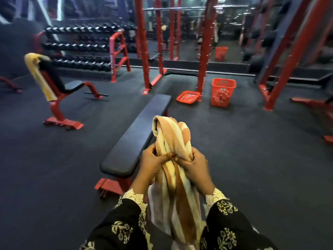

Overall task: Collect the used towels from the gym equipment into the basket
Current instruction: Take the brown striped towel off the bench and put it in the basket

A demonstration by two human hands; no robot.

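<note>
Striped towel (173, 141), cream and tan, was bunched up near the centre of the view, gripped by both hands, with its loose end hanging down between two dark floral sleeves (126, 222) with lace cuffs.

A dark rubber floor (54, 168) filled the gym. A tall red power rack (144, 51) stood at the far centre in front of a mirrored wall. A long dumbbell rack (81, 49) with rows of black weights ran along the far left. A flat black weight bench (137, 134) on a red frame stretched away from the near centre, just left of the held towel. An incline bench (59, 83), red and black, stood to the left, and a second towel (36, 73), yellow and white, was draped over the top of its backrest. A red plastic basket (222, 92) stood upright on the floor to the far right of centre, well apart from the held towel. A shallow red tray or lid (188, 96) lay just left of it.

The left hand (153, 161) had its fingers curled around the towel's gathered middle. The right hand (195, 165) clutched the same bundle from the other side, fingers closed into the fabric.
</note>
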